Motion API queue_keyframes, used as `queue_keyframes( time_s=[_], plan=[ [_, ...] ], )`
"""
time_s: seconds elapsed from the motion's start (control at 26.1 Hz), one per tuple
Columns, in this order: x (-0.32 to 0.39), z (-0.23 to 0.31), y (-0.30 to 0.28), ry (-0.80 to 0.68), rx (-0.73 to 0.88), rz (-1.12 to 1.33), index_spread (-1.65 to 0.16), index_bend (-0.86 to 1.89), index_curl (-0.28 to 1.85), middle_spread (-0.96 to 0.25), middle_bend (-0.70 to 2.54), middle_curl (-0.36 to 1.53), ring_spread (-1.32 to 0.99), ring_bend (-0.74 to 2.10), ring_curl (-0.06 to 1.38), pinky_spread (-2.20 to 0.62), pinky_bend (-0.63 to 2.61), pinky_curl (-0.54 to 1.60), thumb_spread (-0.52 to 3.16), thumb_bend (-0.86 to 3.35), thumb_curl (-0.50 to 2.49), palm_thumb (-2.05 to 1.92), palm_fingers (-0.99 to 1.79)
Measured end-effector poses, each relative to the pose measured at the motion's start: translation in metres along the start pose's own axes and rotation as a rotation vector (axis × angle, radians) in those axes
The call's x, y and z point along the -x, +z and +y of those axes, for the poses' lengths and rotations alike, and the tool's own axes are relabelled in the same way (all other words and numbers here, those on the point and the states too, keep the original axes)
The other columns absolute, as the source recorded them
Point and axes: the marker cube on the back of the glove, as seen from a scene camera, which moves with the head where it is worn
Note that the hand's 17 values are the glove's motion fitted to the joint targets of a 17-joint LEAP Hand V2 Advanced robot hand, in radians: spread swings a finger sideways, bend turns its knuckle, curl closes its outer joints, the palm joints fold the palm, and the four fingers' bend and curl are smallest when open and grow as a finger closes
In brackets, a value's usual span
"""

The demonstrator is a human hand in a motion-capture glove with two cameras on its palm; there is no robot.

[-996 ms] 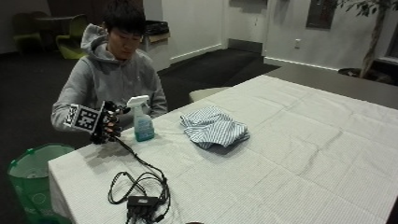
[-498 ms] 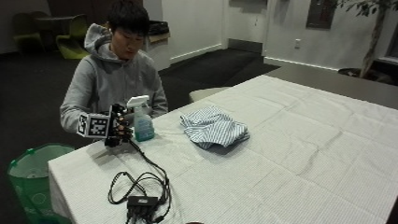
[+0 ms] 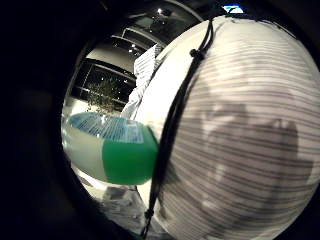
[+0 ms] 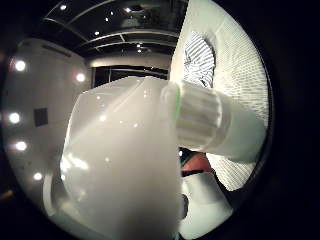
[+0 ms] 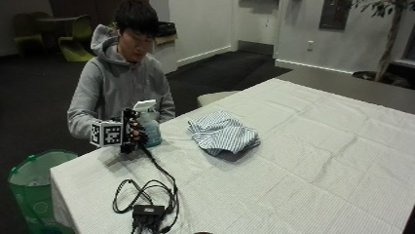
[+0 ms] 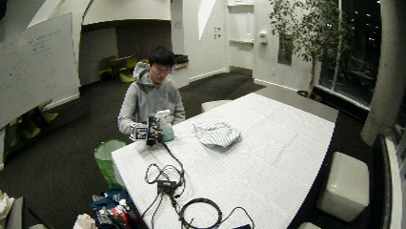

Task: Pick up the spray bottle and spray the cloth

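Two palm views and two outside views are given, and each adds something. From the outside view, the gloved right hand [image 5: 131, 136] is seen at the near corner of the table [image 5: 311, 161], just in front of the seated person, with its fingers curled toward the spray bottle [image 5: 148, 127]; whether they are closed round it cannot be told. The bottle stands upright on the white tablecloth, white trigger head uppermost, with greenish liquid in its lower part. The striped cloth [image 5: 222, 133] lies crumpled beside the bottle, apart from it, toward the middle of the table.

Only the thumb side palm view shows the bottle's head close up: the white sprayer and ribbed collar [image 4: 197, 116] fill most of it, with the striped cloth [image 4: 199, 61] behind on the table. The little finger side palm view shows instead the green base [image 3: 112, 147] and a blue label, close against the tablecloth.

Only the wide outside view shows the whole table [image 6: 279, 157]: the hand [image 6: 151, 132] and bottle [image 6: 164, 128] sit near its edge on the person's side, and a broad stretch of cloth-covered top extends beyond the striped cloth [image 6: 216, 133]. A green bin [image 5: 31, 185] stands on the floor beside that corner.
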Motion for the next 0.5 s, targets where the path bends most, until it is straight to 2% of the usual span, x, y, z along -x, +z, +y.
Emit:
queue_keyframes(
  time_s=[0.23, 0.5],
  plan=[
    [0.002, -0.007, 0.010, -0.012, 0.019, -0.052, -0.30, 0.13, 0.19, 0.04, 0.29, 0.35, 0.05, 0.38, 0.27, 0.21, 0.53, 0.33, 0.90, -0.03, 0.32, 0.63, 0.09],
    [0.007, -0.017, 0.027, -0.032, 0.040, -0.129, -0.28, 0.19, 0.22, 0.00, 0.38, 0.37, 0.00, 0.46, 0.29, 0.19, 0.42, 0.30, 0.90, -0.01, 0.34, 0.69, 0.46]
  ],
)
